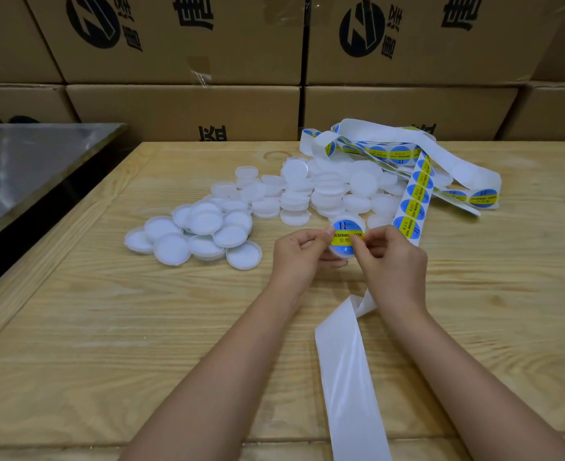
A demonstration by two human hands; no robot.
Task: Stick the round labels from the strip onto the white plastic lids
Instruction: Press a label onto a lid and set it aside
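Where the pale wooden table (pixel 108 327) meets stacked cardboard boxes (pixel 181 108), with a steel top (pixel 25 161) at its left, I see the left hand (pixel 299 252) and right hand (pixel 392 252) pinching opposite edges of one lid (pixel 341 255) near the table's middle. Its label (pixel 346 227) faces me, yellow band running left to right. The strip (pixel 414 197) runs lengthwise from far right toward me, and loose lids (pixel 264 201) are heaped behind.

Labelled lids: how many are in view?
1: the labelled lid held between left hand and right hand. The lid pile looks bare, though some may be hidden.
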